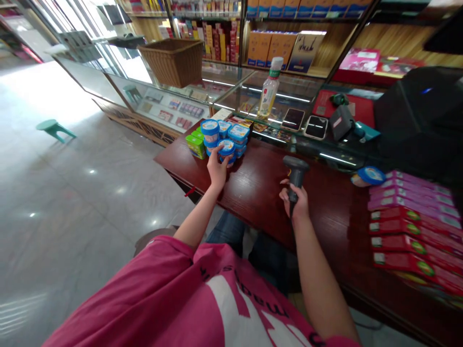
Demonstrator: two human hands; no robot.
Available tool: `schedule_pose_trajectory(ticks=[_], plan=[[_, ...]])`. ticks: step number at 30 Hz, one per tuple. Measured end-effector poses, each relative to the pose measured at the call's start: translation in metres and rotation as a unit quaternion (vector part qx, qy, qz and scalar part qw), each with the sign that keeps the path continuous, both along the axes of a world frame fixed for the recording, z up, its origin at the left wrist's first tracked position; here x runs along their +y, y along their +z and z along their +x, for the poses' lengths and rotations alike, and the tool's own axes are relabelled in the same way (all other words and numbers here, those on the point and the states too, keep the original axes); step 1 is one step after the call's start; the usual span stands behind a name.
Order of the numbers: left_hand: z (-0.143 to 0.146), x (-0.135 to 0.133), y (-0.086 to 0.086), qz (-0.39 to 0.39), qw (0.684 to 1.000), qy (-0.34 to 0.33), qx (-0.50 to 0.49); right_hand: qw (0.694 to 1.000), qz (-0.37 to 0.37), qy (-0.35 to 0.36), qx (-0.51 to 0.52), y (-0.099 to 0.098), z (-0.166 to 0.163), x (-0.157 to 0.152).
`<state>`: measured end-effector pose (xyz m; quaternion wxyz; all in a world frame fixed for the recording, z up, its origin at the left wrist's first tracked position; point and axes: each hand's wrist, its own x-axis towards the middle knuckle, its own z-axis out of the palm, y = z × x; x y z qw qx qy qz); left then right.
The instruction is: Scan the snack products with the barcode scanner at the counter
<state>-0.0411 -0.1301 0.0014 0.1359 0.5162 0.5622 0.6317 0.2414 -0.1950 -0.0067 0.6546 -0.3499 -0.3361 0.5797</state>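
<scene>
**Left hand clasps a tub, right hand grips the scanner**

The left hand (217, 169) is curled round a blue-lidded tub (226, 146) at the near front of a stack. The thumb is on one side and the fingers on the other, closed snugly on its round wall. The right hand (295, 201) is wrapped tight about the handle of a barcode scanner (295, 168), a matt dark-grey plastic gun shape standing upright with its head tipped away from the person.

The held tub is small, round and squat, with a glossy blue-and-white printed lid. It sits on the far left part of the counter (260, 190), touching the other tubs (231, 131) of the same kind (piled in at least two layers). Just left of the stack, touching it, lie bright green boxes (195, 144) with rounded corners. The counter is dark red wood with a visible grain and a soft sheen.

Beyond it runs a glass display case (162, 103). A clear plastic bottle (269, 89) with a white cap and a brown wicker basket (173, 60) stand on it, and two phones (316, 126) lie flat there. On the right of the counter, flat red and pink packs (408, 226) lie in overlapping rows, with a lone tub (367, 176) on its side just beyond them. Far left, a green stool (52, 127) stands on the pale polished floor.
</scene>
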Motion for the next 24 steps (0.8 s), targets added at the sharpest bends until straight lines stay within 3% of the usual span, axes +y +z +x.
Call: schedule_pose_trajectory(ticks=[6, 19, 24], plan=[[0.008, 0.001, 0.001, 0.030, 0.998, 0.039, 0.026, 1.000, 0.012, 0.007, -0.002, 0.000, 0.001, 0.000], [0.006, 0.005, 0.001, 0.030, 0.999, 0.025, 0.030, 1.000, -0.001, -0.005, 0.010, 0.003, 0.000, -0.002], [0.014, -0.002, -0.005, 0.045, 0.994, 0.085, 0.057, 0.999, -0.011, -0.004, 0.032, 0.003, 0.001, -0.002]])
